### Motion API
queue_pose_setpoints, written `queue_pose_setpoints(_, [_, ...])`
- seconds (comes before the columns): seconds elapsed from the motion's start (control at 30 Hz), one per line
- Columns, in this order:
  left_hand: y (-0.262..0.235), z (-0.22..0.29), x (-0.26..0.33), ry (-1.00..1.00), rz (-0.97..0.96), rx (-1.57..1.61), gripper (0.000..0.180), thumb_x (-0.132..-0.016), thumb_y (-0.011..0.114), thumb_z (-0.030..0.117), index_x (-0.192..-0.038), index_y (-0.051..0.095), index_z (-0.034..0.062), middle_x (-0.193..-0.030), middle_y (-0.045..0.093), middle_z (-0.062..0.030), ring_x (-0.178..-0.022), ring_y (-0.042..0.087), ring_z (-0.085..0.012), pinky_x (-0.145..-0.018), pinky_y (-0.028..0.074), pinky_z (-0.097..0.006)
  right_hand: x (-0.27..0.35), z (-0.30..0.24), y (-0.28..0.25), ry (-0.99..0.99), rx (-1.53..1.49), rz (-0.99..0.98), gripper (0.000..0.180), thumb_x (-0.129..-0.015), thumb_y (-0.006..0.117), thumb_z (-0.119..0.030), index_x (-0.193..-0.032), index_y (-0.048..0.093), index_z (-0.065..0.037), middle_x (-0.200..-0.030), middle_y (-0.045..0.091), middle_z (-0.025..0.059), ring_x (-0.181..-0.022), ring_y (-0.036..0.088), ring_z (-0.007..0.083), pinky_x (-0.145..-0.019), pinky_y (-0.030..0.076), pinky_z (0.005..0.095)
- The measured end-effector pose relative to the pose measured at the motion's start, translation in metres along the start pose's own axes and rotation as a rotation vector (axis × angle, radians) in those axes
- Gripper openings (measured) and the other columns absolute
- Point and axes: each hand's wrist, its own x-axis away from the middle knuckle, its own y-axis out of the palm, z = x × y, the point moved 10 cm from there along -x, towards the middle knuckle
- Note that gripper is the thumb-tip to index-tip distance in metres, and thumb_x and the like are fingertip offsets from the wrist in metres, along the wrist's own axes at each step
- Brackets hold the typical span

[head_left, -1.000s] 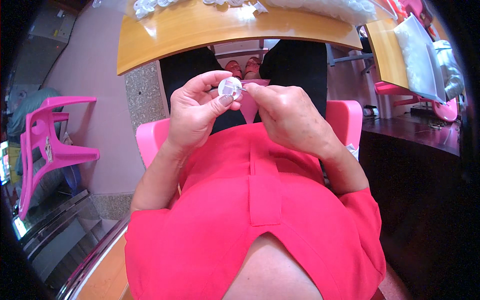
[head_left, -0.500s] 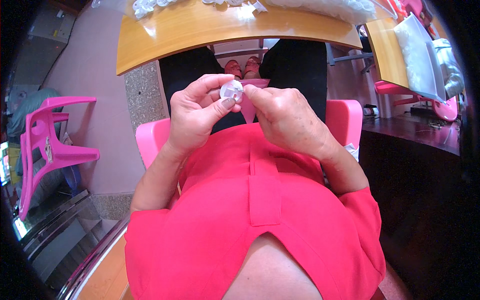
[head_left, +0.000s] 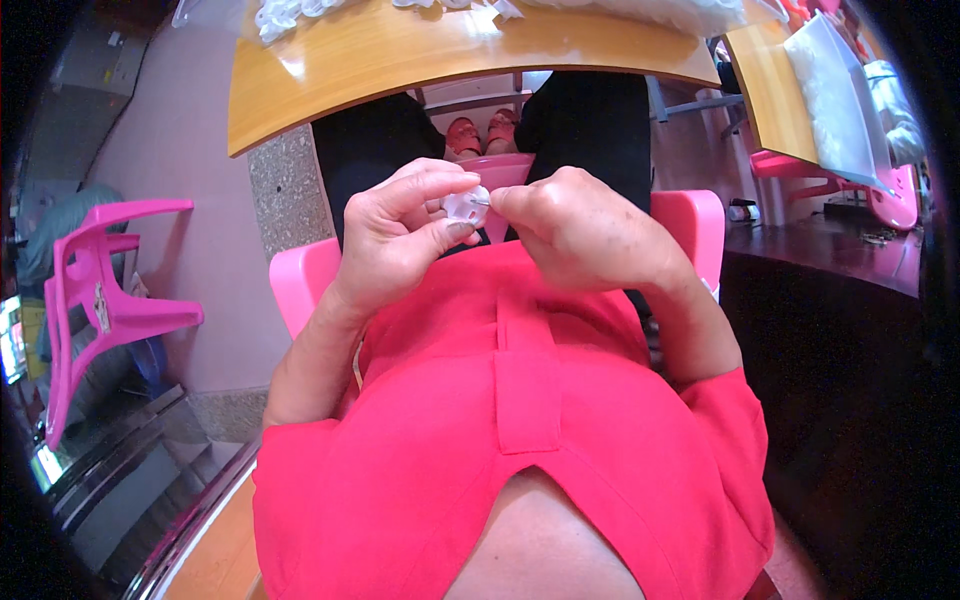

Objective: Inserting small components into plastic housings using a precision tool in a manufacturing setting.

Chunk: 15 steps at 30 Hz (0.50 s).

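Note:
Above my lap, my left hand (head_left: 405,222) pinches a small round translucent white plastic piece (head_left: 462,209) between thumb and fingers. From the right, my right hand (head_left: 585,225) is closed with thumb and forefinger together on a thin metal pin-like tool (head_left: 483,201). Its tip meets the plastic piece; whether it sits inside an opening, I cannot tell. The fingers of my right hand cover most of the tool. Just beyond both hands is a pink plastic tub (head_left: 500,168) between my legs.
A wooden table (head_left: 400,70) stands ahead, with loose white plastic pieces (head_left: 285,15) and clear trays on it. At right, a clear bin of white pieces (head_left: 835,105) rests on another table. A pink plastic chair (head_left: 115,300) stands at left; a dark surface (head_left: 820,255) lies to my right.
Both hands have come slightly lower, toward me. The round plastic piece has tilted, so its face shows less fully. Both grips hold on.

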Motion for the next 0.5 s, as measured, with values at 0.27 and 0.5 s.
queue_pose_setpoints(0.27, [-0.008, -0.024, -0.006, -0.106, -0.007, 0.321, 0.037, -0.082, 0.066, -0.003, -0.118, 0.056, -0.0061, -0.100, 0.064, -0.0144, -0.088, 0.065, -0.0225, -0.075, 0.057, -0.034, -0.001, 0.001, -0.009, 0.007, -0.083, 0.075, 0.012, -0.075, 0.056, 0.005, -0.086, 0.061, 0.005, -0.065, 0.057, 0.0238, -0.062, 0.060, 0.0390, -0.054, 0.047, 0.0413])
queue_pose_setpoints(0.5, [-0.007, -0.025, -0.007, -0.137, 0.005, 0.325, 0.037, -0.082, 0.066, -0.003, -0.118, 0.056, -0.0055, -0.100, 0.064, -0.0143, -0.089, 0.065, -0.0221, -0.076, 0.057, -0.033, 0.004, 0.001, -0.010, 0.118, 0.071, 0.100, 0.007, -0.074, 0.057, 0.004, -0.081, 0.055, 0.003, -0.066, 0.059, 0.0222, -0.065, 0.061, 0.0400, -0.056, 0.049, 0.0430])
